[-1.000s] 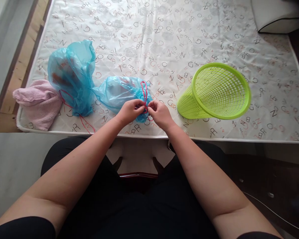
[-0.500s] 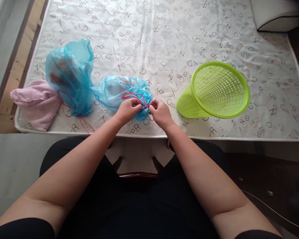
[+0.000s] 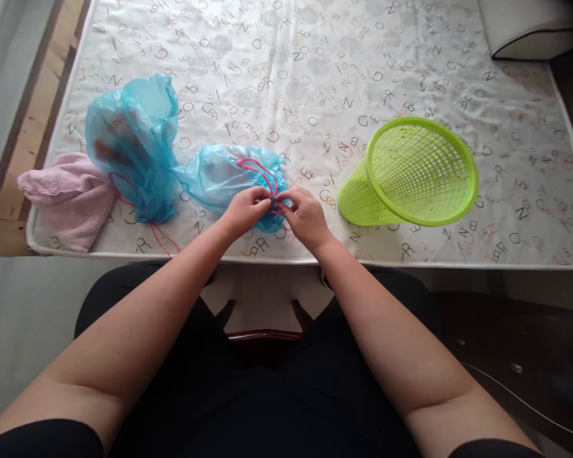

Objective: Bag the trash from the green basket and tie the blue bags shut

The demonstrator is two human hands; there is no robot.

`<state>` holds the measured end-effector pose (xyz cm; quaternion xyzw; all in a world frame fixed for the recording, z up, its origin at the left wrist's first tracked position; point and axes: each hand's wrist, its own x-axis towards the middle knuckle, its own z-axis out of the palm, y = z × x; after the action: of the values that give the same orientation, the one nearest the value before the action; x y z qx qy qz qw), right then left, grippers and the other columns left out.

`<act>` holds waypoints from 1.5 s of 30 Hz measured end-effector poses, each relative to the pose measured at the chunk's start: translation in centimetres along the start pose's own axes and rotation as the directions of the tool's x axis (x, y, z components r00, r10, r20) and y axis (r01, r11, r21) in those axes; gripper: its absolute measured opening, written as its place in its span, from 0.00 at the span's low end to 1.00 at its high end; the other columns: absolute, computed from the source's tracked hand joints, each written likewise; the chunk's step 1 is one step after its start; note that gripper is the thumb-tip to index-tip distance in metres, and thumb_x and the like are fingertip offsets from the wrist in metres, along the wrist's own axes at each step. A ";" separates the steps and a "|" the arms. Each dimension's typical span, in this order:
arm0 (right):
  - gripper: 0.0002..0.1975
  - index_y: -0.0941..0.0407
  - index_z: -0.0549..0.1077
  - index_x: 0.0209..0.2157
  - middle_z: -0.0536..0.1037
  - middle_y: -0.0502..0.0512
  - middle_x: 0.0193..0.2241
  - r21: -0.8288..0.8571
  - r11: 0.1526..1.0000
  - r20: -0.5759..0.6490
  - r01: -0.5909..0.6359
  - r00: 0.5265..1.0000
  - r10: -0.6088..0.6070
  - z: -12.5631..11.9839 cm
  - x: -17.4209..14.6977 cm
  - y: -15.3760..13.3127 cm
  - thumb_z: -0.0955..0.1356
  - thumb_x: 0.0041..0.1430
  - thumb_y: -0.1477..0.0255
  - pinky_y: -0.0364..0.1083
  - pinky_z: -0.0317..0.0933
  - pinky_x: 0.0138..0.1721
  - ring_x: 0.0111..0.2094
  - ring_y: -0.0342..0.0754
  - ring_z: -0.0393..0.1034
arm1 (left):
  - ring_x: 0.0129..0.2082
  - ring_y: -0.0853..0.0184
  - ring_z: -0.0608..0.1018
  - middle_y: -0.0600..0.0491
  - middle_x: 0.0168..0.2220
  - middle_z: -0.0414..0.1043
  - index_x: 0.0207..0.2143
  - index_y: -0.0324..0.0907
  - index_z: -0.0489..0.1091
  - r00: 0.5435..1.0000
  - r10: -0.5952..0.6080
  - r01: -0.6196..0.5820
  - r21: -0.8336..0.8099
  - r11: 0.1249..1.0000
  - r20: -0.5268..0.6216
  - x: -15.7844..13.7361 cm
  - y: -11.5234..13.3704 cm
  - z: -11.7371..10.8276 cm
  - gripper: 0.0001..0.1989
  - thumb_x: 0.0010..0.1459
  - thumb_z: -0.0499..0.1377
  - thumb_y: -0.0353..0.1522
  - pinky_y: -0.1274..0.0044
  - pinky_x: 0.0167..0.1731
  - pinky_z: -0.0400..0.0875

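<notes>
A blue plastic drawstring bag [image 3: 214,178] lies near the table's front edge, its mouth gathered into a crumpled bunch. From the gathers a red drawstring [image 3: 256,166] loops up and back over the bag. My left hand [image 3: 246,213] is closed at the bunched mouth, thumb and forefinger pinching the drawstring. Close on the other side, my right hand [image 3: 306,219] pinches the same string between thumb and fingertips. The exact strand in each pinch is partly hidden. Joined to this bag on the left is a second blue bag [image 3: 128,127] with reddish-brown contents showing through and its own red string.
A folded pink cloth [image 3: 74,203] lies at the table's left front corner. The lime-green mesh basket [image 3: 356,197] stands tilted in view to the right of my hands. At the far right corner is a white box-like object [image 3: 530,28]. The letter-printed tabletop [image 3: 286,83] stretches behind.
My right hand has shifted slightly left and opened its fingers a little around the string. The red loop has moved upward and now stands more upright over the bag.
</notes>
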<state>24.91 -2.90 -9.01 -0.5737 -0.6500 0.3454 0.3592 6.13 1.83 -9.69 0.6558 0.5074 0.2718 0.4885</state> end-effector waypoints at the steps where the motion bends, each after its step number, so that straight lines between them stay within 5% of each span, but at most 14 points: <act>1: 0.06 0.50 0.79 0.43 0.80 0.57 0.47 -0.011 1.000 -0.003 -0.007 1.000 0.007 0.1 0.0 0.2 0.69 0.68 0.70 0.52 0.70 0.50 0.48 0.53 0.74 | 0.32 0.65 0.73 0.53 0.31 0.74 0.32 0.42 0.73 1.000 0.001 -0.001 -0.011 1.000 0.000 0.0 -0.1 0.0 0.07 0.56 0.60 0.36 0.73 0.36 0.69; 15: 0.00 0.51 0.75 0.37 0.80 0.54 0.42 0.014 0.991 -0.099 -0.135 0.986 0.135 0.2 0.1 0.1 0.70 0.64 0.71 0.51 0.67 0.47 0.42 0.50 0.71 | 0.29 0.66 0.71 0.54 0.28 0.72 0.29 0.43 0.69 0.999 -0.032 0.035 0.116 0.993 -0.030 0.0 0.0 0.0 0.07 0.59 0.61 0.34 0.73 0.33 0.66; 26: 0.03 0.52 0.73 0.36 0.79 0.52 0.40 0.117 0.974 -0.050 -0.192 0.979 0.199 0.1 0.1 -0.2 0.70 0.63 0.68 0.48 0.67 0.42 0.34 0.46 0.69 | 0.34 0.65 0.79 0.50 0.39 0.82 0.49 0.42 0.78 0.997 -0.007 0.008 -0.014 1.000 0.075 -0.2 -1.0 0.5 0.19 0.58 0.71 0.39 0.74 0.36 0.74; 37: 0.04 0.52 0.68 0.32 0.77 0.51 0.35 0.098 0.975 -0.145 -0.199 0.966 0.212 0.1 0.5 0.4 0.68 0.61 0.71 0.49 0.65 0.44 0.37 0.47 0.70 | 0.31 0.66 0.76 0.52 0.32 0.79 0.33 0.41 0.77 0.994 -0.044 0.062 0.176 0.982 -0.103 -0.1 0.2 -0.4 0.05 0.62 0.64 0.32 0.73 0.37 0.71; 45: 0.06 0.53 0.73 0.34 0.78 0.50 0.34 0.201 0.952 -0.058 -0.230 0.968 0.246 0.2 0.4 0.5 0.71 0.61 0.66 0.49 0.66 0.39 0.32 0.46 0.69 | 0.37 0.65 0.80 0.49 0.41 0.82 0.42 0.42 0.81 0.994 0.105 -0.101 0.090 0.991 -0.037 -0.2 -0.4 0.1 0.10 0.62 0.68 0.38 0.72 0.43 0.77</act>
<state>24.97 -2.43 -9.56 -0.6240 -0.5244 0.4236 0.3952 5.98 1.65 -10.06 0.6962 0.4944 0.2877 0.4337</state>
